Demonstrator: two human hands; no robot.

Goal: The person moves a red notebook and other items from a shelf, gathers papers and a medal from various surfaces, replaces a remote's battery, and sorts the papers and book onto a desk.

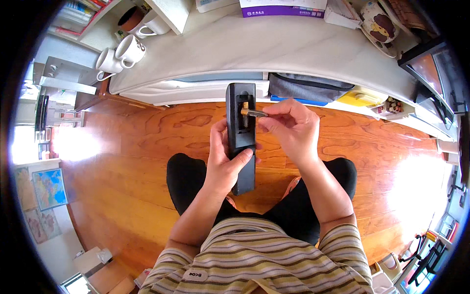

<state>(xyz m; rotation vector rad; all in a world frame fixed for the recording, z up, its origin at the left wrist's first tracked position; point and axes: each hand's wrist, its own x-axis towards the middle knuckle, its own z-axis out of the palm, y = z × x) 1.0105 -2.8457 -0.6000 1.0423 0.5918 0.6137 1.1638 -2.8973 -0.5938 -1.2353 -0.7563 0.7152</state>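
Observation:
A long black remote control (241, 183) is held upright over my lap, its back turned up and the battery compartment uncovered. My left hand (225, 159) is wrapped round its lower half, with the thumb lying across it. Inside the compartment one battery (246, 120) with a copper-coloured end shows. My right hand (293, 128) pinches a second battery (253, 112) between thumb and fingertips. That battery lies crosswise, its copper-coloured end over the compartment; I cannot tell whether it touches the battery inside.
Ahead runs a pale marble-look counter (210, 54) with white mugs (130, 50) at the left and a purple-and-white box (282, 9) at the back. Below its edge sit a grey fabric bag (308, 87) and a yellow item (361, 97). Wooden floor (127, 161) surrounds my legs.

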